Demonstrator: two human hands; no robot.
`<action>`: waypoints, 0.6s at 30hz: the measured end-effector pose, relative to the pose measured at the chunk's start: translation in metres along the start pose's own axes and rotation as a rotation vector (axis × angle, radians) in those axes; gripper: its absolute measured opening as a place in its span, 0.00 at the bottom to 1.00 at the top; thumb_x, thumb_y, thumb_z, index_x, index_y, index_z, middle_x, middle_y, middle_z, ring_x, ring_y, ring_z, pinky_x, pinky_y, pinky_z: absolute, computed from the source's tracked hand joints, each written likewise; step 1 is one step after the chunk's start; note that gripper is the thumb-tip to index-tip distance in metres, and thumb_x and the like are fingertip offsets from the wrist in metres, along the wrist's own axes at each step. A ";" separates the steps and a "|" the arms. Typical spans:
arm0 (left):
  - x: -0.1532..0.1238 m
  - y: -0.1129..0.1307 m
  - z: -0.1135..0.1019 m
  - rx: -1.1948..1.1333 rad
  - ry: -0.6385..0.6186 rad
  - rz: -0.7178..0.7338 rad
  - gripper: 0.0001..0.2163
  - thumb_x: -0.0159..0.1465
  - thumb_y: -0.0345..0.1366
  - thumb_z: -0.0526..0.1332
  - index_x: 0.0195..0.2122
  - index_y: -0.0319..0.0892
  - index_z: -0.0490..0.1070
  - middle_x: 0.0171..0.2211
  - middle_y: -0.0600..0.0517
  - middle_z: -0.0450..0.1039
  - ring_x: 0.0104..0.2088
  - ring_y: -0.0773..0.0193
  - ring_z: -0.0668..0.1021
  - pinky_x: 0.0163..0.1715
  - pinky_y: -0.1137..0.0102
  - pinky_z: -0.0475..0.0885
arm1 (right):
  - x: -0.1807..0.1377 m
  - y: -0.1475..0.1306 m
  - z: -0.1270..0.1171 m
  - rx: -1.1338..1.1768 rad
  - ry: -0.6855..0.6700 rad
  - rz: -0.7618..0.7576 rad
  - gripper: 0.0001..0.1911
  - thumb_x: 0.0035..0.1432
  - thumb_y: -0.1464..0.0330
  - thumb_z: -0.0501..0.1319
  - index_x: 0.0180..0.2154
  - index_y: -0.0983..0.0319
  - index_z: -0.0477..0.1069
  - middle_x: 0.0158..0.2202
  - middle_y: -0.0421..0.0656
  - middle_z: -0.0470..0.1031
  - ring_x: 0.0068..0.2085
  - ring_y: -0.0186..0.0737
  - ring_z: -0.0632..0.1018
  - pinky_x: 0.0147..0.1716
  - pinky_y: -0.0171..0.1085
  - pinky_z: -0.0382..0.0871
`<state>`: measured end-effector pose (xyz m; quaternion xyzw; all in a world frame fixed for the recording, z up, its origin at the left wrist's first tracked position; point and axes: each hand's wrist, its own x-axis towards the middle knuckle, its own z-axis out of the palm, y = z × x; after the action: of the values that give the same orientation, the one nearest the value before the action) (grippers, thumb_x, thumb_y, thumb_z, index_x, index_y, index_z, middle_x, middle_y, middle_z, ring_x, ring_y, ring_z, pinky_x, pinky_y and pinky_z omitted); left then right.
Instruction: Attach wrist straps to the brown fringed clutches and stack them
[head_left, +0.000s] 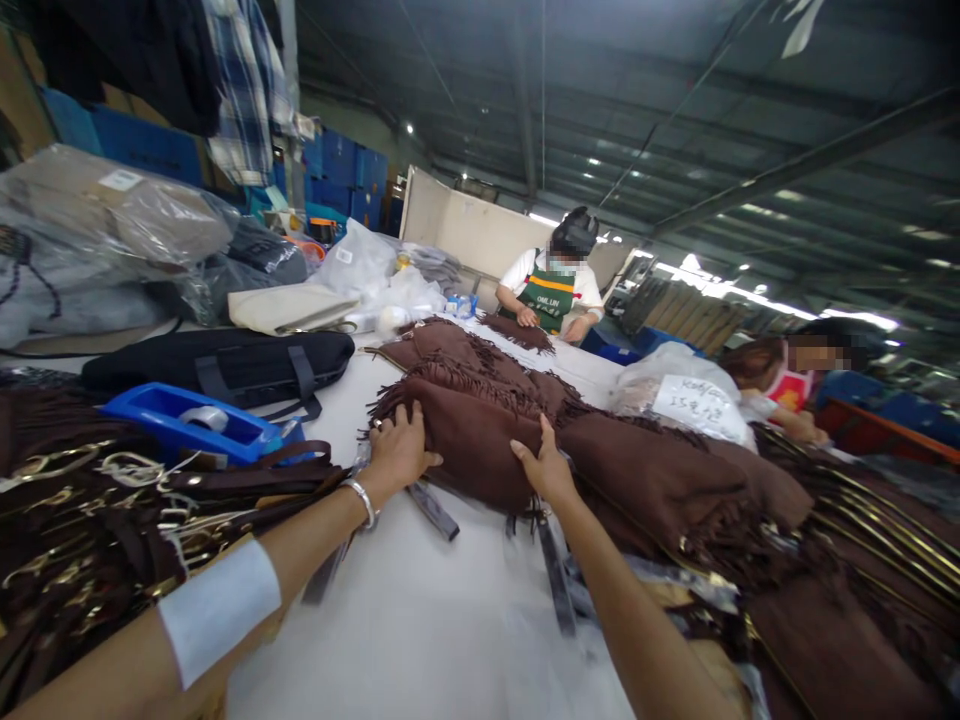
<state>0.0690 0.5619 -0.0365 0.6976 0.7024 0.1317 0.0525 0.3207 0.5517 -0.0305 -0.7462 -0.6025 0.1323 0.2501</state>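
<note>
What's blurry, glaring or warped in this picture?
Head view, background: a bright strip glares beneath the dim roof; head view, nearby: the brown fringed piece reads fairly clearly, but the tabletop and dark strap look smeared; head view, edge: the left forearm seems stretched, perhaps by a wide lens.

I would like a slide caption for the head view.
Left hand and right hand on a fringed brown item, white table below.
</note>
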 end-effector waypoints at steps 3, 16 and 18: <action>0.010 0.000 0.007 0.012 0.008 0.016 0.47 0.56 0.51 0.67 0.69 0.37 0.44 0.64 0.32 0.52 0.57 0.38 0.66 0.53 0.53 0.63 | 0.007 0.001 0.002 -0.010 0.000 0.021 0.43 0.62 0.53 0.56 0.70 0.59 0.38 0.47 0.52 0.77 0.49 0.53 0.78 0.48 0.46 0.69; -0.008 -0.001 -0.003 0.115 0.065 0.062 0.37 0.61 0.45 0.59 0.67 0.31 0.50 0.67 0.30 0.45 0.58 0.34 0.65 0.52 0.47 0.64 | -0.039 -0.040 -0.038 -0.080 0.082 0.097 0.39 0.60 0.60 0.60 0.66 0.69 0.49 0.51 0.60 0.73 0.52 0.57 0.76 0.49 0.50 0.68; -0.026 -0.008 -0.012 0.122 0.037 0.093 0.31 0.62 0.43 0.57 0.64 0.31 0.57 0.66 0.29 0.47 0.57 0.35 0.67 0.49 0.48 0.66 | -0.071 -0.041 -0.055 -0.071 0.095 0.016 0.31 0.61 0.63 0.59 0.63 0.67 0.58 0.55 0.58 0.71 0.56 0.54 0.73 0.54 0.48 0.65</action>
<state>0.0590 0.5349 -0.0297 0.7287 0.6769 0.1038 -0.0095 0.2968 0.4779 0.0298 -0.7648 -0.5885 0.0773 0.2507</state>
